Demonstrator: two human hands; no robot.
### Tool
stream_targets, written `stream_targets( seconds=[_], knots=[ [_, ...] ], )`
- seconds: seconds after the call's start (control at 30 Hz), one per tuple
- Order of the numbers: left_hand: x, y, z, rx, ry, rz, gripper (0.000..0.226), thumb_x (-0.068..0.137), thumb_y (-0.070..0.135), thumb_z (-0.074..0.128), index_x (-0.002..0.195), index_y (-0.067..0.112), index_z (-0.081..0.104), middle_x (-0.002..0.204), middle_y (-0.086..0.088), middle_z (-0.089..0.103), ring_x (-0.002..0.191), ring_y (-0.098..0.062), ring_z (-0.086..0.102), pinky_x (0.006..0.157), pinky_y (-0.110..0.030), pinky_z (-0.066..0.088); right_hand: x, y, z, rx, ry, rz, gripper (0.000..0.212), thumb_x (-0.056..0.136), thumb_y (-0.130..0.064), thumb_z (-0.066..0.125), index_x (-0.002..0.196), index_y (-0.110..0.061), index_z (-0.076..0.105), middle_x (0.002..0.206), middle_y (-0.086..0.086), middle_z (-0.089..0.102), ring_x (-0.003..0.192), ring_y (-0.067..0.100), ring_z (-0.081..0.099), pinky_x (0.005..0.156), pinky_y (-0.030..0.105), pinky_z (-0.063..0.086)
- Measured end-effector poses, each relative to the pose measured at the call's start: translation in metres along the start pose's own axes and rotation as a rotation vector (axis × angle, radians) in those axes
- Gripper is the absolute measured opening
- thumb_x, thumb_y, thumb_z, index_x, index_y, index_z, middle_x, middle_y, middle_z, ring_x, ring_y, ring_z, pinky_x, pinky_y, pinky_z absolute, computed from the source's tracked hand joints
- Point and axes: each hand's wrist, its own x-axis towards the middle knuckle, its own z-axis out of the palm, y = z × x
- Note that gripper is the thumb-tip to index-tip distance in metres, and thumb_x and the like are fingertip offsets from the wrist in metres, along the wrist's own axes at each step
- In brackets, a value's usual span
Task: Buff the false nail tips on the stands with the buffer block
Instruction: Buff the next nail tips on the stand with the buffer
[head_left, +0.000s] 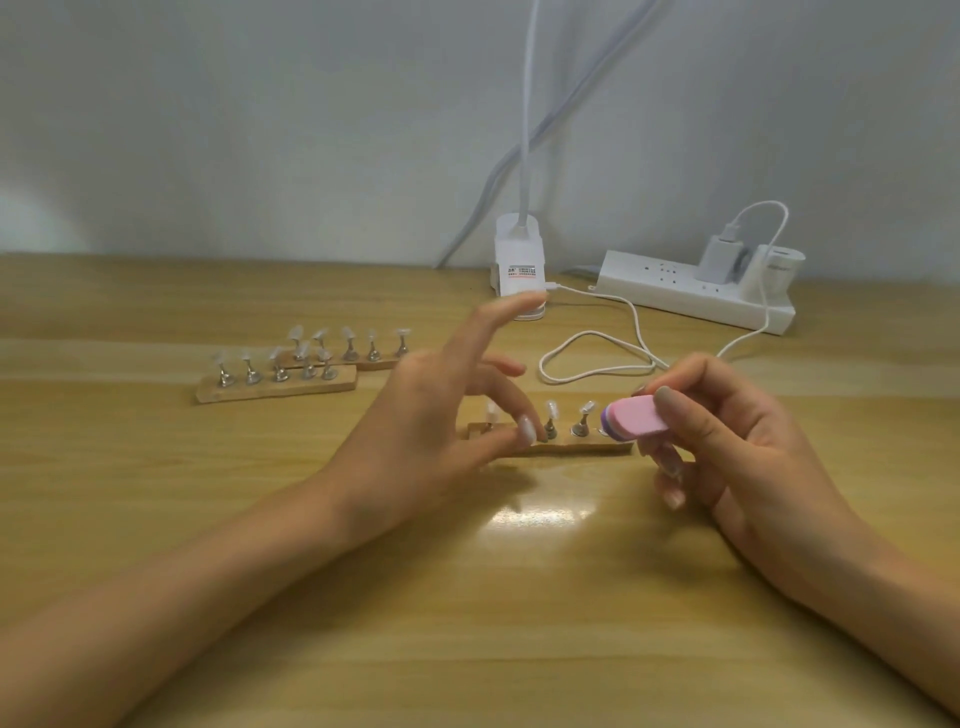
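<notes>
A pink buffer block (636, 418) with a purple layer is pinched in my right hand (727, 447), held just over the right end of the near wooden stand (576, 447). That stand carries small metal holders topped with clear false nail tips (550, 409). My left hand (441, 415) hovers over the stand's left end with fingers spread; its thumb tip lies against the stand's front by a holder, and it grips nothing. Part of the stand is hidden behind both hands.
Two more wooden stands with nail tips (278, 382) (358, 353) lie at the back left. A white clip lamp base (519, 270), a looped white cable (597, 358) and a white power strip (696, 293) with a charger sit by the wall on the wooden table (467, 623).
</notes>
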Motion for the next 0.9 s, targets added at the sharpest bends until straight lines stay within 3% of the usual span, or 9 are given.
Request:
stream_targets(
  seconds=[0.13,0.27,0.4,0.53,0.63,0.7,0.77,0.9],
  knots=[
    [0.001,-0.006,0.004,0.019,-0.042,-0.099,0.081,0.087,0.013,0.074,0.151,0.034,0.028,0.085,0.021,0.073,0.115,0.004,0.057,0.096,-0.002,0.033,0.001,0.001,0.0,-0.005,-0.002,0.019,0.047,0.059,-0.057,0.09,0.079,-0.022,0.066,0.083,0.005,0.067,0.058,0.01,0.05,0.044,0.021,0.044],
    [0.002,-0.011,0.007,-0.04,-0.054,-0.148,0.08,0.089,0.007,0.071,0.151,0.033,0.027,0.088,0.019,0.074,0.104,0.004,0.063,0.092,0.0,0.034,0.002,0.001,0.0,0.0,-0.01,0.03,0.046,0.057,-0.056,0.091,0.078,-0.022,0.067,0.082,0.003,0.068,0.058,0.009,0.051,0.044,0.021,0.044],
    [0.004,-0.013,0.007,-0.089,-0.054,-0.182,0.078,0.088,0.008,0.073,0.15,0.03,0.03,0.091,0.016,0.074,0.094,0.0,0.067,0.094,-0.008,0.04,0.003,0.001,-0.001,0.04,-0.007,0.047,0.045,0.057,-0.054,0.092,0.077,-0.023,0.067,0.082,0.007,0.067,0.056,0.009,0.05,0.043,0.02,0.043],
    [0.004,-0.015,0.006,-0.122,-0.072,-0.233,0.08,0.083,0.008,0.079,0.146,0.031,0.036,0.097,0.013,0.073,0.089,-0.004,0.064,0.088,-0.014,0.048,0.005,-0.002,-0.003,0.105,0.059,0.043,0.014,0.071,-0.036,0.079,0.072,-0.028,0.068,0.08,0.005,0.069,0.054,0.006,0.052,0.045,0.018,0.044],
    [0.001,-0.015,0.003,-0.093,-0.085,-0.243,0.083,0.078,0.004,0.082,0.144,0.031,0.04,0.097,0.012,0.074,0.097,0.0,0.067,0.086,-0.008,0.046,0.007,-0.003,-0.011,0.156,0.12,-0.025,0.004,0.083,-0.025,0.063,0.08,-0.025,0.066,0.081,-0.002,0.071,0.066,0.002,0.061,0.059,0.021,0.057],
    [0.0,-0.014,-0.003,-0.067,-0.101,-0.257,0.082,0.078,0.006,0.082,0.143,0.034,0.041,0.098,0.018,0.074,0.097,0.002,0.067,0.086,-0.007,0.046,0.007,-0.004,-0.015,0.223,0.131,-0.035,0.011,0.086,-0.023,0.056,0.092,-0.016,0.06,0.078,-0.004,0.069,0.074,0.001,0.067,0.076,0.025,0.06],
    [0.002,-0.011,-0.008,-0.012,-0.143,-0.266,0.084,0.078,0.013,0.083,0.143,0.04,0.038,0.1,0.025,0.072,0.099,0.0,0.065,0.086,-0.008,0.045,0.008,-0.002,-0.018,0.243,0.127,-0.019,0.014,0.087,-0.023,0.055,0.097,-0.013,0.056,0.078,-0.006,0.07,0.075,0.001,0.067,0.083,0.026,0.06],
    [0.014,0.0,-0.001,0.043,-0.128,-0.231,0.082,0.077,0.018,0.084,0.141,0.042,0.04,0.096,0.023,0.07,0.098,0.003,0.062,0.078,-0.008,0.045,0.008,0.001,-0.017,0.217,0.114,0.047,0.013,0.086,-0.027,0.058,0.095,-0.018,0.059,0.075,-0.006,0.066,0.066,0.003,0.059,0.066,0.02,0.057]
  ],
)
